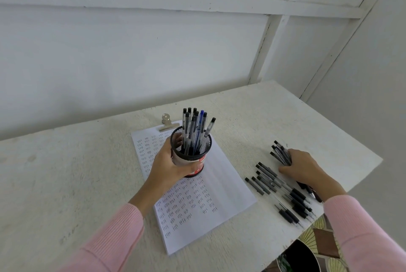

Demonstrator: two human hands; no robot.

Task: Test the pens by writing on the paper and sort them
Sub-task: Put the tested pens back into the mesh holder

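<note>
The person's left hand (169,162) is wrapped round the side of a black mesh pen cup (197,151), fingers curled onto its wall. The cup is over the far half of the paper (208,201); I cannot tell whether its base rests on the sheet or is lifted just clear. About ten pens in the cup (194,126) stand upright, one of them blue. The paper lies mid-desk (66,173), rows of small test scribbles covering much of it, with a metal clip (167,122) at its far edge.

Over on the right, the right hand (305,167) is closed down on a bunch of pens (280,153), their ends sticking out past the fingers toward the far side. Just beside that hand a spread of loose pens (276,186) lies flat, roughly side by side, running toward the near right edge of the desk. Below that edge a dark bin (301,256) shows.

To my eye these pens are light and stiff, with smooth barrels that would roll on the desk or slide out of a slack bunch. A bundle wants clamping round its middle; a single pen for testing is best taken at the dark grip sleeve near the tip. The cup looks light but top-heavy with its load, so a hold round the wall, kept level, seems safest
</note>
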